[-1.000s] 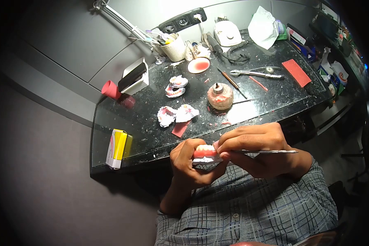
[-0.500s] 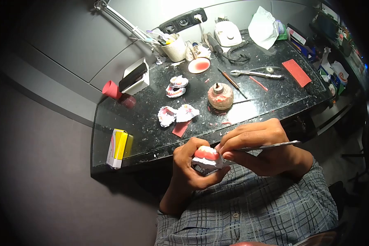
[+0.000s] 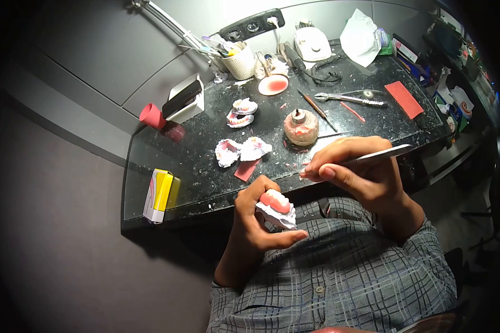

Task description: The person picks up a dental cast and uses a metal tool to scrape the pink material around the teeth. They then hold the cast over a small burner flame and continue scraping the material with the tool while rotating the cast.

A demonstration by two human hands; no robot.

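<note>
My left hand (image 3: pixel 251 219) is wrapped round a white plaster dental model (image 3: pixel 276 217). On that model sits a pink wax denture base (image 3: pixel 274 203) with a row of pale teeth. Above and to the right, my right hand (image 3: pixel 366 173) grips a thin metal wax carver (image 3: pixel 393 152) like a pen. The carver's rear end sticks out to the right, while its working tip is hidden by my fingers. My right fingertips are over the bench edge, apart from the model.
On the dark bench (image 3: pixel 194 166) stand a glass spirit burner (image 3: pixel 301 129), more plaster models (image 3: pixel 254 150), pliers (image 3: pixel 353 99), a brown-handled tool (image 3: pixel 315 108), red wax sheets (image 3: pixel 404 100) and a yellow-and-white box (image 3: pixel 160 195). A tool cup (image 3: pixel 240 64) stands at the back.
My right hand with the carver has moved up and away from the model toward the bench. My left hand has tilted the model, so more of the denture's teeth show.
</note>
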